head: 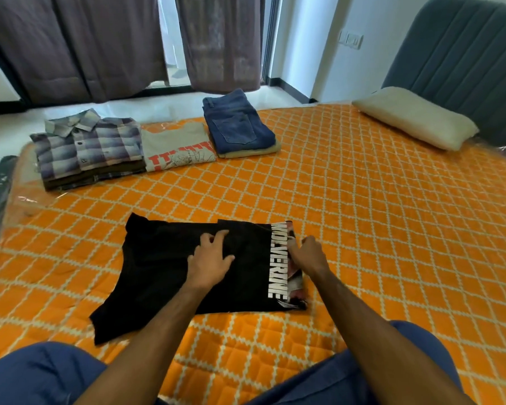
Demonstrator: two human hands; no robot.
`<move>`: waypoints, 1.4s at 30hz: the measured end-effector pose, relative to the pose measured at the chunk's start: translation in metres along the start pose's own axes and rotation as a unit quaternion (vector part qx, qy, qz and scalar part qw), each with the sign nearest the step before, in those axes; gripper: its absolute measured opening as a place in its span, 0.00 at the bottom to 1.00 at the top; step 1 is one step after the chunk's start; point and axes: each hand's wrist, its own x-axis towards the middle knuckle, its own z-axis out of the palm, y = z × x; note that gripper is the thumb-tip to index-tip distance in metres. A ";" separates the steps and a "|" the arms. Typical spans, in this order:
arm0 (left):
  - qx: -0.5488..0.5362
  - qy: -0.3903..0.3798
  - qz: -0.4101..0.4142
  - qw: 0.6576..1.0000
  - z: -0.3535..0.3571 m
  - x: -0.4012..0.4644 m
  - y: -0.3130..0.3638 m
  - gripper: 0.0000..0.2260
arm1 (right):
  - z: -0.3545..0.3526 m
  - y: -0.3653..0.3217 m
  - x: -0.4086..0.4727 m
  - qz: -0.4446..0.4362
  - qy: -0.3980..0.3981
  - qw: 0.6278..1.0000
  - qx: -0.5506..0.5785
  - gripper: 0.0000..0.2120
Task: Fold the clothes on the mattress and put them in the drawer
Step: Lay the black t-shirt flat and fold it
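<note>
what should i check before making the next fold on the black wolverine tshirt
1. Left hand flat on the black t-shirt, pinning it: ok.
2. Right hand has a grip on the printed edge: ok, fingers curl at it.
3. Shirt lies smooth: not ok, the left part splays unevenly.
4. Bare mattress around the shirt for folding: ok.
5. Folded plaid shirt pile, grey t-shirt and jeans out of the way: ok.
6. Drawer ready: cannot tell, not in view.

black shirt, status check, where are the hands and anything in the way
Left hand flat on black shirt, fingers spread. Right hand grips its printed edge. Shirt part-folded on mattress. Folded piles sit far off, nothing in the way.
</note>
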 end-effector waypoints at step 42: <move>0.215 0.078 0.219 0.948 -0.014 -0.024 0.019 0.21 | -0.003 0.025 -0.050 -0.343 -0.082 0.935 -0.048 0.18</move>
